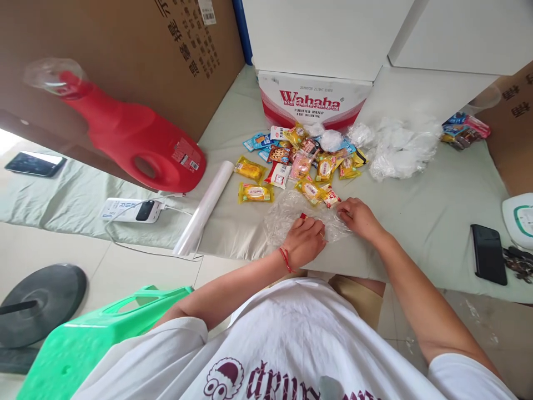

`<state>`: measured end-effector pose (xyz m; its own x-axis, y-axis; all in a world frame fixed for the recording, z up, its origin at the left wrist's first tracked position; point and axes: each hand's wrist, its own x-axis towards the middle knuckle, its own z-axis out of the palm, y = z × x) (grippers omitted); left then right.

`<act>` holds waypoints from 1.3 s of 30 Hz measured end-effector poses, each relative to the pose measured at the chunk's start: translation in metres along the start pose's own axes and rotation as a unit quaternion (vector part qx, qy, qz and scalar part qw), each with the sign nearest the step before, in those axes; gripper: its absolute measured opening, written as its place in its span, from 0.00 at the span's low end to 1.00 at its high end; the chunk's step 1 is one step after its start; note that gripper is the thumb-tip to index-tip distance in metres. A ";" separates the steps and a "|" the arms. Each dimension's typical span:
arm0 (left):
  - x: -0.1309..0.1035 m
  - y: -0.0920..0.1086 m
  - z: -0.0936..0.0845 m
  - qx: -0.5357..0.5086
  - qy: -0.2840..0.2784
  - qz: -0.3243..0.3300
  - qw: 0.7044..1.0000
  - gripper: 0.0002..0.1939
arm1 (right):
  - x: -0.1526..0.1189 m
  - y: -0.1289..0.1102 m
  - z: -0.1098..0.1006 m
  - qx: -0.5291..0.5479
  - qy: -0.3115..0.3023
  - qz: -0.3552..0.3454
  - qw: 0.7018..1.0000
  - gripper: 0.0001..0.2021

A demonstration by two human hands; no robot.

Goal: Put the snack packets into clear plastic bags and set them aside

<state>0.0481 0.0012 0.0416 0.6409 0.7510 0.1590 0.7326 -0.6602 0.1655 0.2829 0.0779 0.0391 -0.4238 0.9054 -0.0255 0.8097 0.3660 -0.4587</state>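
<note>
Clear film: one crumpled sheet or bag [277, 222] (which of the two, I cannot tell), lying on the pale green cloth [420, 222] under and between the hands, nearer the wearer than the packets.
Film handling: judged very light, limp, clingy and easily torn; best taken by a loose outer edge between thumb and fingertip.
Left hand: fingers curled down onto the film, over a small red piece [304, 216]; whether it is clamped on either, cannot tell. Marked by a red cord bracelet [286, 260].
Right hand [357, 215]: fingertips drawn in at the film's right edge, just beside a red-and-white packet [332, 198]; firmness of pinch, cannot tell.
Hand spacing: near each other, not touching.
Packet handling: judged light, slick outside, contents crushable; best taken by a crimped end.
Yellow packets: six made out, including one [256, 193] at the near left.
Blue packets: at least two at the pile's left, one marked [258, 141]; overlaps prevent a full count.
Film roll: one [204, 208].
Red jug: one [144, 139].
Wahaha carton: one [314, 100].
Phones: two, left [35, 164] and right [489, 254].
</note>
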 end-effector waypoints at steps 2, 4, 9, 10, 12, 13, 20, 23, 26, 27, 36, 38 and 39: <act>-0.008 -0.003 -0.003 -0.022 0.029 -0.007 0.999 0.20 | -0.001 0.001 0.000 0.034 0.021 -0.011 0.999 0.08; -0.015 -0.008 -0.007 -0.055 0.053 0.009 0.997 0.20 | -0.001 0.001 -0.001 0.055 0.021 0.006 0.998 0.06; -0.018 -0.021 -0.008 -0.138 0.027 0.044 0.989 0.23 | 0.011 -0.011 -0.002 0.124 -0.053 0.061 0.989 0.18; -0.015 -0.023 -0.007 -0.144 0.019 0.038 0.989 0.25 | 0.015 -0.015 -0.002 0.126 -0.061 0.057 0.988 0.20; -0.008 -0.027 -0.004 -0.144 0.000 0.030 0.989 0.30 | 0.023 -0.021 0.000 0.114 -0.072 0.046 0.990 0.19; -0.004 -0.029 -0.004 -0.142 -0.011 0.030 0.989 0.31 | 0.027 -0.023 0.002 0.109 -0.078 0.041 0.990 0.16; 0.009 -0.043 -0.015 -0.127 -0.062 0.006 0.990 0.21 | 0.034 -0.024 0.008 0.140 -0.041 0.033 0.989 0.09; 0.000 -0.046 -0.022 -0.155 -0.058 0.027 0.986 0.26 | 0.034 -0.023 0.009 0.142 -0.020 0.030 0.989 0.09; -0.009 -0.048 -0.025 -0.202 -0.047 0.029 0.978 0.28 | 0.035 -0.023 0.008 0.152 -0.022 0.028 0.988 0.09; -0.010 -0.049 -0.025 -0.217 -0.042 0.025 0.975 0.25 | 0.035 -0.024 0.008 0.159 -0.027 0.027 0.987 0.09; -0.003 -0.054 -0.023 -0.252 -0.054 0.011 0.966 0.11 | 0.033 -0.032 0.009 0.216 -0.069 0.066 0.972 0.12; -0.002 -0.051 -0.023 -0.241 -0.061 0.008 0.969 0.11 | 0.032 -0.033 0.009 0.247 -0.075 0.073 0.963 0.13; -0.001 -0.050 -0.022 -0.235 -0.064 0.002 0.970 0.11 | 0.032 -0.034 0.008 0.264 -0.078 0.072 0.959 0.14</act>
<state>0.0057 0.0331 0.0547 0.6892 0.7232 0.0439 0.5637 -0.5733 0.5946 0.2385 0.0928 0.0464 -0.4124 0.8799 -0.2359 0.5631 0.0427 -0.8253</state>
